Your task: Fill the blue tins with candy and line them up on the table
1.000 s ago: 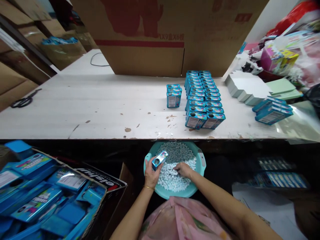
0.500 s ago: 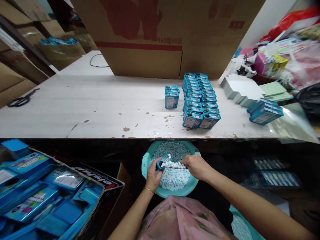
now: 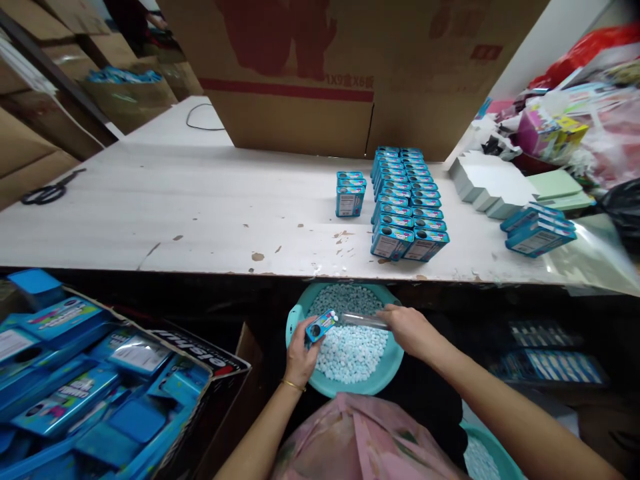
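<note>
My left hand (image 3: pixel 301 357) is closed around a small blue tin (image 3: pixel 321 325), tilted over the turquoise basin (image 3: pixel 295 328). A few white pellets show at the tin's upper end. In my right hand (image 3: pixel 411 329) is the end of a clear, narrow scoop (image 3: pixel 363 321), which points left toward the tin; no heap of pellets shows in it. Below both hands, small white and pale blue pellets (image 3: pixel 350 357) fill much of the basin.
Rows of blue tins (image 3: pixel 393 243) stand on the white table (image 3: pixel 225 213), with a smaller row (image 3: pixel 349 200) beside them. A large cardboard box (image 3: pixel 310 123) stands behind. An open carton (image 3: pixel 200 360) of blue tins is at lower left; scissors (image 3: pixel 50 191) lie far left.
The scoop, heaped with pellets before, now looks emptied and has drawn slightly right, away from the tin. The tin is tilted differently in my left hand. The view has shifted slightly.
</note>
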`<action>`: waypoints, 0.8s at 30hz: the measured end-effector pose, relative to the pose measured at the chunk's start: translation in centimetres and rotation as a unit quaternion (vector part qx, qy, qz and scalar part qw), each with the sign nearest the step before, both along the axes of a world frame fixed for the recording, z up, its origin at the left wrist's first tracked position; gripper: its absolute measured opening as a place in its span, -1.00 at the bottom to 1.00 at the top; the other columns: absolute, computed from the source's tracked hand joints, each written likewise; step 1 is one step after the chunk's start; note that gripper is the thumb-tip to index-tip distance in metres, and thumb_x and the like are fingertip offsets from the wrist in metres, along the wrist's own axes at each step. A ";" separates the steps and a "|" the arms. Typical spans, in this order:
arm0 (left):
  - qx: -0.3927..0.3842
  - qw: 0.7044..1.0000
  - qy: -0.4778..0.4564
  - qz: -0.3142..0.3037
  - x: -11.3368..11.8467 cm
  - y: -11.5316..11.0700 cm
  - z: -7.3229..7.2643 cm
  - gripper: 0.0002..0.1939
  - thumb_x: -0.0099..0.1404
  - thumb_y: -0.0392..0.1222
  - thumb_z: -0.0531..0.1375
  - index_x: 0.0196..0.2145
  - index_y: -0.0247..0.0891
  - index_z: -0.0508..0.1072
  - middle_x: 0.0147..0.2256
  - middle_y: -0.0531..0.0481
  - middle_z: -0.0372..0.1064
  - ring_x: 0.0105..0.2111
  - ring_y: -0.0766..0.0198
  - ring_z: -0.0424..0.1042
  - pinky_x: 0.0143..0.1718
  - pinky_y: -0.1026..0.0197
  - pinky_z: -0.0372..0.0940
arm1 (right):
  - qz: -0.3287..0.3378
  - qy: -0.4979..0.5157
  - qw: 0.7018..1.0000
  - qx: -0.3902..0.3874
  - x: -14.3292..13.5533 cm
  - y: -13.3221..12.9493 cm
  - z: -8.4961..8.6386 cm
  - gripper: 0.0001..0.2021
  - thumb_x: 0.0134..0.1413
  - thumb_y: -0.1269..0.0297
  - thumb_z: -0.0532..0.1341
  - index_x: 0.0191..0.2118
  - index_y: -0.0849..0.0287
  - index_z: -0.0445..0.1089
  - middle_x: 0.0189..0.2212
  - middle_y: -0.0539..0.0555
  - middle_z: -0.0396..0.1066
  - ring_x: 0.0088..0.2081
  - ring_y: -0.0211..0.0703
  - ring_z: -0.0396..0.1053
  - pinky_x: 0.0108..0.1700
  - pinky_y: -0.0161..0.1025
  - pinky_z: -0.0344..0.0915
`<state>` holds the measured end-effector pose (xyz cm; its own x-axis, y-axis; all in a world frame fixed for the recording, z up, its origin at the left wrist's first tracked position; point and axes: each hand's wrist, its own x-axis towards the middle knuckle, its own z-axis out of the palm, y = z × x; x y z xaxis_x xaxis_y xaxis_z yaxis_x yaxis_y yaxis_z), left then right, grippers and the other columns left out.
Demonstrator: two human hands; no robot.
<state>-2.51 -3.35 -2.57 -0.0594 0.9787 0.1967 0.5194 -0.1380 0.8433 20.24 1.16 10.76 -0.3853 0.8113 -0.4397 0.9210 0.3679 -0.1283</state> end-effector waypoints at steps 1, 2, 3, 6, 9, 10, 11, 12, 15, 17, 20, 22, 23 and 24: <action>0.005 1.000 0.005 0.007 -0.3 0.0 -0.1 -0.64 0.10 -0.17 0.12 -0.11 -0.21 0.23 -0.14 -0.07 0.32 -0.11 0.16 0.30 0.05 -0.03 0.06 | -0.024 -0.001 1.000 -0.007 0.4 0.1 -1.8 -0.65 -0.05 0.59 -0.05 -0.19 0.13 0.32 -0.26 0.09 0.33 -0.27 -0.21 0.33 -0.34 -0.35 0.15; 0.012 1.000 0.012 0.010 -0.6 -0.1 -0.3 -0.64 0.10 -0.16 0.12 -0.11 -0.20 0.23 -0.15 -0.06 0.32 -0.11 0.16 0.30 0.10 -0.06 -0.03 | -0.049 -0.008 0.999 -0.018 0.4 0.1 -3.8 -0.64 -0.05 0.61 -0.06 -0.18 0.17 0.31 -0.24 0.13 0.33 -0.26 -0.19 0.32 -0.32 -0.34 0.15; 0.017 1.000 0.019 0.012 -0.7 -0.1 -0.5 -0.63 0.10 -0.15 0.13 -0.11 -0.19 0.23 -0.15 -0.05 0.33 -0.11 0.16 0.31 0.13 -0.08 -0.13 | -0.062 -0.013 0.998 -0.024 0.1 0.0 -5.8 -0.63 -0.04 0.62 -0.08 -0.16 0.23 0.31 -0.22 0.19 0.32 -0.24 -0.16 0.31 -0.30 -0.32 0.16; 0.009 0.999 0.025 0.034 -0.8 -0.3 -1.4 -0.63 0.09 -0.13 0.14 -0.12 -0.21 0.24 -0.16 -0.07 0.34 -0.07 0.13 0.27 0.13 -0.12 -0.15 | -0.062 0.007 0.997 -0.044 -2.2 -1.3 -10.9 -0.63 -0.01 0.61 -0.12 -0.17 0.32 0.32 -0.20 0.28 0.31 -0.17 -0.10 0.26 -0.23 -0.28 0.15; -0.015 0.997 0.013 0.072 -0.8 -0.5 -1.8 -0.63 0.08 -0.10 0.14 -0.14 -0.22 0.27 -0.16 -0.09 0.33 0.01 0.08 0.18 0.07 -0.10 0.00 | -0.038 0.066 0.994 -0.080 -4.4 -2.6 -13.6 -0.66 0.00 0.56 -0.09 -0.20 0.24 0.35 -0.22 0.17 0.35 -0.15 -0.14 0.25 -0.19 -0.30 0.14; -0.022 0.997 0.005 0.078 -0.8 -0.6 -1.8 -0.63 0.08 -0.09 0.14 -0.14 -0.22 0.28 -0.17 -0.09 0.33 0.00 0.08 0.19 0.05 -0.08 0.04 | -0.033 0.087 0.991 -0.095 -4.7 -2.8 -14.0 -0.66 -0.02 0.55 -0.08 -0.21 0.21 0.36 -0.23 0.13 0.36 -0.16 -0.17 0.25 -0.19 -0.31 0.14; -0.029 0.996 -0.004 0.081 -0.8 -0.6 -1.7 -0.64 0.07 -0.09 0.14 -0.15 -0.22 0.28 -0.18 -0.09 0.33 -0.04 0.10 0.23 0.02 -0.04 0.08 | -0.030 0.107 0.988 -0.111 -4.8 -2.8 -14.3 -0.67 -0.04 0.55 -0.06 -0.24 0.19 0.38 -0.26 0.08 0.37 -0.18 -0.19 0.26 -0.19 -0.33 0.14; -0.035 0.996 -0.015 0.083 -0.8 -0.6 -1.5 -0.63 0.07 -0.08 0.15 -0.16 -0.23 0.28 -0.19 -0.08 0.33 -0.09 0.12 0.28 -0.01 -0.01 0.13 | -0.028 0.126 0.984 -0.127 -4.7 -2.7 -14.5 -0.68 -0.08 0.56 -0.04 -0.28 0.18 0.39 -0.30 0.05 0.38 -0.21 -0.21 0.27 -0.21 -0.35 0.14; -0.049 0.993 -0.047 0.096 -1.0 -0.5 -0.7 -0.62 0.06 -0.06 0.14 -0.16 -0.26 0.27 -0.24 -0.08 0.34 -0.23 0.19 0.36 -0.16 0.11 0.25 | -0.031 0.178 0.968 -0.173 -3.5 -1.9 -14.4 -0.72 -0.18 0.58 0.01 -0.41 0.21 0.42 -0.45 -0.01 0.38 -0.31 -0.27 0.29 -0.28 -0.42 0.15; -0.054 0.991 -0.059 0.108 -1.1 -0.3 -0.2 -0.60 0.06 -0.05 0.14 -0.16 -0.28 0.25 -0.29 -0.06 0.36 -0.29 0.23 0.38 -0.23 0.15 0.28 | -0.043 0.208 0.958 -0.191 -2.3 -1.6 -13.8 -0.72 -0.21 0.58 0.01 -0.42 0.23 0.42 -0.51 -0.03 0.35 -0.37 -0.30 0.28 -0.35 -0.45 0.15; -0.056 0.990 -0.064 0.111 -1.0 0.0 0.3 -0.60 0.05 -0.07 0.16 -0.16 -0.27 0.25 -0.31 -0.04 0.36 -0.30 0.23 0.38 -0.24 0.16 0.29 | -0.070 0.241 0.947 -0.198 -0.6 -1.7 -11.7 -0.69 -0.21 0.56 -0.02 -0.37 0.26 0.41 -0.49 -0.01 0.31 -0.44 -0.33 0.26 -0.47 -0.47 0.15; -0.053 0.992 -0.065 0.094 -0.8 0.1 0.4 -0.61 0.05 -0.09 0.16 -0.16 -0.26 0.26 -0.28 -0.05 0.36 -0.28 0.22 0.37 -0.22 0.16 0.28 | -0.091 0.273 0.936 -0.201 0.3 -1.8 -9.4 -0.69 -0.21 0.56 -0.04 -0.38 0.26 0.40 -0.48 -0.01 0.28 -0.50 -0.35 0.23 -0.52 -0.47 0.13; -0.051 0.993 -0.065 0.080 -0.6 0.1 0.3 -0.62 0.06 -0.10 0.16 -0.15 -0.26 0.26 -0.25 -0.05 0.35 -0.25 0.21 0.37 -0.20 0.15 0.27 | -0.097 0.291 0.931 -0.200 0.6 -1.8 -8.1 -0.69 -0.22 0.56 -0.04 -0.39 0.26 0.40 -0.48 -0.01 0.27 -0.52 -0.36 0.21 -0.53 -0.47 0.13; -0.047 0.995 -0.064 0.064 -0.5 0.1 0.3 -0.63 0.06 -0.12 0.14 -0.15 -0.26 0.26 -0.23 -0.06 0.34 -0.22 0.20 0.36 -0.17 0.14 0.26 | -0.096 0.307 0.927 -0.194 0.8 -1.7 -6.7 -0.69 -0.21 0.56 -0.04 -0.39 0.25 0.40 -0.49 -0.01 0.26 -0.53 -0.37 0.20 -0.52 -0.46 0.12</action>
<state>-3.00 -3.22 -2.28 -0.2032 0.9752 0.0876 0.4153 0.0048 0.9097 20.99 -0.55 4.09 -0.5248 0.7170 -0.4587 0.6748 0.0220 -0.7377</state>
